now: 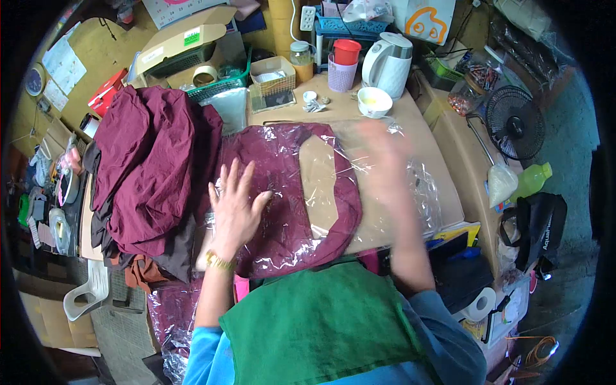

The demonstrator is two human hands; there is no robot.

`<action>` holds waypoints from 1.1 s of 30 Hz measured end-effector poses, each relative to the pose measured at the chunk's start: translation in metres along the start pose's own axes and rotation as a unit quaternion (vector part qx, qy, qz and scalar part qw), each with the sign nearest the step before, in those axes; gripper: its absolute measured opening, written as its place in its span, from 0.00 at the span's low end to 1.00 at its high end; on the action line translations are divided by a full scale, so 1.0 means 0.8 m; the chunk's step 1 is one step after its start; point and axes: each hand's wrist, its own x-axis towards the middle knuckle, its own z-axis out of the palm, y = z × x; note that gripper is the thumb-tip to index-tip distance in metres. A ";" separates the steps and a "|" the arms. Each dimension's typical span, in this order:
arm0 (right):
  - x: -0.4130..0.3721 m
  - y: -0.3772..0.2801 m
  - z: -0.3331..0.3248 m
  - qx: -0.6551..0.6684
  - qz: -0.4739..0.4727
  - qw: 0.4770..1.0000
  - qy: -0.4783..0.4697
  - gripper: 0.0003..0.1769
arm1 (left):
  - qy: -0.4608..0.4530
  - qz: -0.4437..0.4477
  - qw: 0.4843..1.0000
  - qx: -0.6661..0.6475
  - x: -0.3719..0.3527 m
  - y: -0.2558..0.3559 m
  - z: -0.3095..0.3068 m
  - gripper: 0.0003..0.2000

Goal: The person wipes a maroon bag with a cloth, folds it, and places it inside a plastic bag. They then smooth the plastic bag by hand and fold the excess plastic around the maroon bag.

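A maroon fabric bag (273,212) with a wide handle loop lies flat inside a clear plastic sleeve (420,199) on the table in front of me. My left hand (235,204) rests palm down on the sleeve's left part, fingers spread, holding nothing. Over the sleeve's right part is my right hand (387,157), smeared by motion, so its fingers cannot be made out. Close to my left hand rises a heap of maroon cloth (151,160), with darker cloth underneath.
Along the back stand a white kettle (387,64), a white bowl (374,102), a lilac basket (342,72) and a green basket (221,86) with tape. A black fan (514,122) is at the right. Packed maroon items (173,314) lie at lower left.
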 end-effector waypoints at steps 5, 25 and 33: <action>0.001 0.097 0.097 -0.284 -0.024 0.928 -0.239 0.33 | -0.038 -0.028 0.995 0.091 -0.004 -0.035 0.108 0.37; -0.039 0.265 -0.105 -0.308 0.376 0.873 -0.045 0.32 | -0.036 -0.058 0.994 0.083 -0.004 -0.029 0.109 0.38; -0.135 0.255 -0.157 -0.332 0.411 0.849 -0.016 0.32 | -0.052 -0.050 0.995 0.065 -0.006 -0.023 0.102 0.39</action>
